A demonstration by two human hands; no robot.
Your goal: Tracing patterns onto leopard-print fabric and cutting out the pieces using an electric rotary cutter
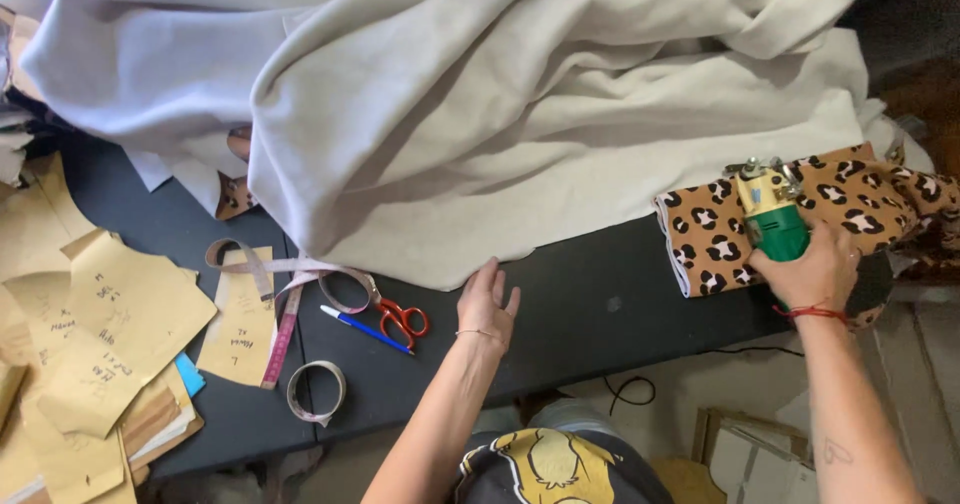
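Note:
My left hand [486, 307] lies flat on the dark table [590, 304], its fingertips at the lower edge of a large heap of cream fabric [520, 114]. It holds nothing. My right hand [812, 269] grips the green body of a small electric fabric cutter [768, 209] with a yellow head. The cutter rests on a stack of leopard-print fabric [850, 199] at the table's right end.
A pale lilac cloth [160, 54] lies at the back left. Red-handled scissors [403, 320], a blue pen [362, 328], a pink measuring tape [285, 309] and a tape roll [316, 392] sit left of my left hand. Yellow paper patterns [110, 334] cover the left end.

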